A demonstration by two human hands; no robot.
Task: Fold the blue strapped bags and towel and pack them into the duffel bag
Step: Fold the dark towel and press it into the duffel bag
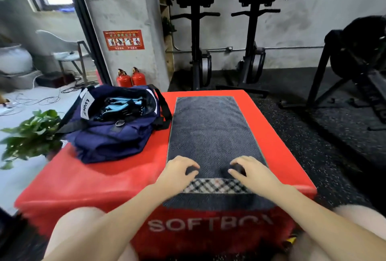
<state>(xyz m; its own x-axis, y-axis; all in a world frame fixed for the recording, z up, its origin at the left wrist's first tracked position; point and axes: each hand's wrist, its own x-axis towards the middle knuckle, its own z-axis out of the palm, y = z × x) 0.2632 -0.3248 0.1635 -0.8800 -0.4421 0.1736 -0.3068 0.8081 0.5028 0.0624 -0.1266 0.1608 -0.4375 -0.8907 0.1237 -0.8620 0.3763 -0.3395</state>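
A dark grey towel [211,133] lies spread flat and lengthwise on top of a red padded box [87,181] printed with "SOFTBOX" on its front face. The towel's near end, with a checked band across it, hangs slightly over the box's front edge. Both hands rest on the towel just beyond that band. The left hand [177,170] has its fingers [191,165] curled, pinching up a small fold of towel cloth. The right hand [249,170] does the same, its fingers [235,171] curled and pinching a bunch of the towel.

To the left of the towel, on the same box, sits a navy duffel bag [112,133], open at the top. Inside it lie the light blue bags with black straps [119,106]. The duffel's black strap touches the towel's left edge.
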